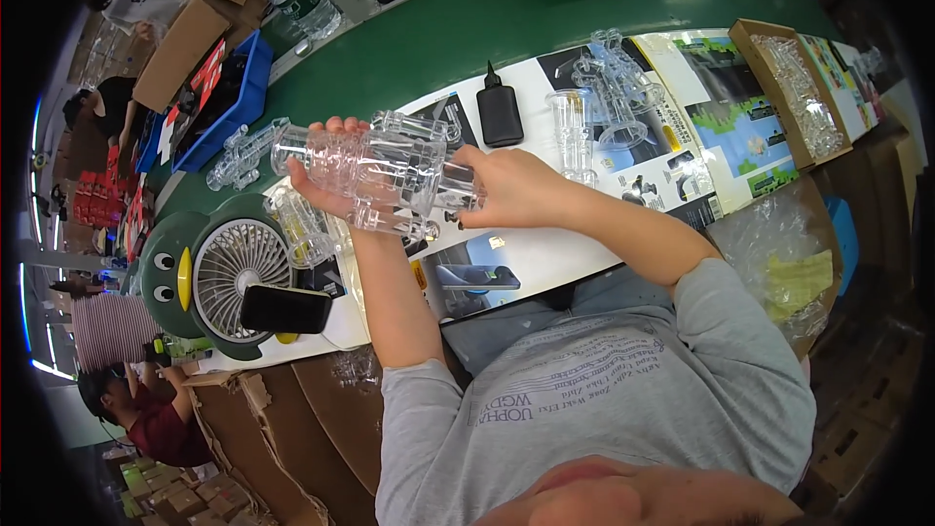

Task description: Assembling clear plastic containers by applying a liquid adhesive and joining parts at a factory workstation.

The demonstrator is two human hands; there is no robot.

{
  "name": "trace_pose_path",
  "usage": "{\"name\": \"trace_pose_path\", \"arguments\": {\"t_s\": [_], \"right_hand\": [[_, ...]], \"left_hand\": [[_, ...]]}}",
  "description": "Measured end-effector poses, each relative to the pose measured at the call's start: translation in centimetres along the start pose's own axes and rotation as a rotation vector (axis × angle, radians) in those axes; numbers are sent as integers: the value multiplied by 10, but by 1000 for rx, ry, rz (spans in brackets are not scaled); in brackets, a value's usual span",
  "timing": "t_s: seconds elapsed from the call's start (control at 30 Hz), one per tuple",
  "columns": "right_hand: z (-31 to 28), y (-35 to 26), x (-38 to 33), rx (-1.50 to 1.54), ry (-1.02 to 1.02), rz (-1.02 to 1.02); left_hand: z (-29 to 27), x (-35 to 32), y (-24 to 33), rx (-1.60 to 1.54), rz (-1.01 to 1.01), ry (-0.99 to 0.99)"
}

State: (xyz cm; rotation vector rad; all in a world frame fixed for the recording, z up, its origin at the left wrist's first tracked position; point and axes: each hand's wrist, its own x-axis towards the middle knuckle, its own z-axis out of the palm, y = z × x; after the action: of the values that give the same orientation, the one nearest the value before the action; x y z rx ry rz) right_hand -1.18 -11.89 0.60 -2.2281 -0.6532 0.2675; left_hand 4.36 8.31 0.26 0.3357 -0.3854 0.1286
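A clear plastic assembly (394,168), a wide tube with smaller tubes around it, is held level above the table between my two hands. My left hand (331,197) wraps around its wide left end, fingertips showing over the far side. At the narrower right end, my right hand (502,187) grips with thumb and fingers. Just beyond stands or lies a black bottle with a pointed nozzle (500,115). Similar clear parts rest to the right, one a ribbed cylinder (573,134), another a branched piece (616,88). More clear pieces (300,226) sit left of my left forearm, partly covered.
A green penguin-shaped fan (170,278) with a dark phone (285,310) before it stands at the left. Beyond are a blue bin (226,122) and a water bottle (297,0). A cardboard box (755,54) of small clear parts lies right. Other people appear far left.
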Motion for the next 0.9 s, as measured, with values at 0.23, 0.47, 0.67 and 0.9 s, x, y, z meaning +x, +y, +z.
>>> {"name": "trace_pose_path", "arguments": {"t_s": [0.23, 0.47, 0.67, 0.9], "right_hand": [[-27, -29, -12, -300, 1, 77], [-75, 13, 34, -579, 305, -42], [-139, 83, 108, -620, 348, 100], [-173, 149, 148, -639, 232, 260]], "left_hand": [[0, 1, -9, 21, 57, 86], [-17, 9, -10, 510, -50, 264], [-40, 12, -31, 1053, -240, 308], [-61, 6, -50, 1845, -38, 187]]}}
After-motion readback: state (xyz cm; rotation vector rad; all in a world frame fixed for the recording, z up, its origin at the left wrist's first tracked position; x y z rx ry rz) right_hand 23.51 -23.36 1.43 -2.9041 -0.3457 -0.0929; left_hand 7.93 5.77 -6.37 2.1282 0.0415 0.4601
